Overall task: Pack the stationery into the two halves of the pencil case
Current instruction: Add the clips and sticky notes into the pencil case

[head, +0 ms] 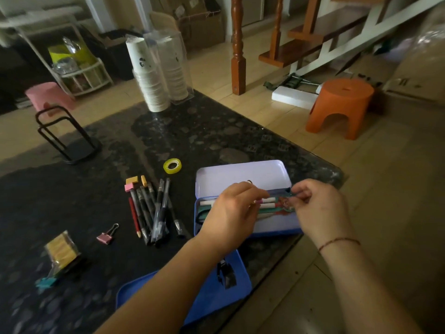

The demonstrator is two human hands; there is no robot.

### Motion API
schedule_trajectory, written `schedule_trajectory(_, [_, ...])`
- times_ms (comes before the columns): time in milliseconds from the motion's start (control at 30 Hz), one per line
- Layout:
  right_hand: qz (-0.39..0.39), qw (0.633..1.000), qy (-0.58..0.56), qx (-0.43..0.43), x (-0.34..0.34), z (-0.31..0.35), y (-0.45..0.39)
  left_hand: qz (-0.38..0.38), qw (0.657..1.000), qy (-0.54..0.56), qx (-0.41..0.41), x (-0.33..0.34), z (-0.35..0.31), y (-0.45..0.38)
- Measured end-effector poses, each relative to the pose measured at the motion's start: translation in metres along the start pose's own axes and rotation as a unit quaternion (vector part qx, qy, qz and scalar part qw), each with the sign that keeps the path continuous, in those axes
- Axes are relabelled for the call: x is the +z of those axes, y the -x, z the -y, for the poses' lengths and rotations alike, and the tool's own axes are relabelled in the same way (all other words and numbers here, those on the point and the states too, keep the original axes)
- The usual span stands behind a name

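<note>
While both hands work over an open pencil case (243,174) at the near right edge of a dark speckled surface (204,131), the left hand (228,213) pinches a white marker (267,200) inside it and the right hand (315,208) closes its fingers on a small colourful item at the tin's right end. Pens and pencils (151,210) lie loose just left of the case, near a yellow tape roll (172,165) and a pink binder clip (107,235). Stacked paper cups (149,75) stand at the far edge. Beyond, an orange stool (339,107) sits on the tiled floor beside a wooden staircase (301,42).
</note>
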State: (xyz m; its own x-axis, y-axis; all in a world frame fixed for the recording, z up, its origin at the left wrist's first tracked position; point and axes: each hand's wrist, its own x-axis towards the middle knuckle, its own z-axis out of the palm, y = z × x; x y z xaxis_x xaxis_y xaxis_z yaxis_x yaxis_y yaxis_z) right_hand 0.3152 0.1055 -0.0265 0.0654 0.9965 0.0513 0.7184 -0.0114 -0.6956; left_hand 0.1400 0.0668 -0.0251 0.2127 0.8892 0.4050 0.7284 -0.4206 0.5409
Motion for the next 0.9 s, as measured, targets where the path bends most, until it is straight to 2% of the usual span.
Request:
schedule_trajectory(133, [-0.019,0.998,0.065,-0.020,0.002,-0.001,0.002,-0.007,0.999,-0.015,0.037,0.007,0.005,0.006])
schedule_trajectory(400, [-0.024,0.986,0.156,-0.044,0.008,-0.004,0.001,-0.014,0.999,0.011,0.029,0.009,0.007,0.007])
schedule_trajectory(600, [-0.019,0.991,0.131,-0.021,0.011,-0.008,-0.002,-0.009,0.999,0.024,0.032,0.007,0.006,0.008])
schedule_trajectory(700, [-0.031,0.994,0.091,-0.054,0.007,-0.010,-0.002,-0.011,0.999,0.034,0.033,0.005,0.005,0.007])
schedule_trajectory(767, [-0.047,0.995,0.015,-0.082,0.001,-0.007,-0.003,-0.011,0.999,0.039,0.032,0.002,0.003,0.005])
schedule_trajectory(900, [0.059,0.969,-0.214,-0.108,-0.009,0.010,0.000,0.014,0.992,0.113,0.049,0.003,-0.011,-0.007])
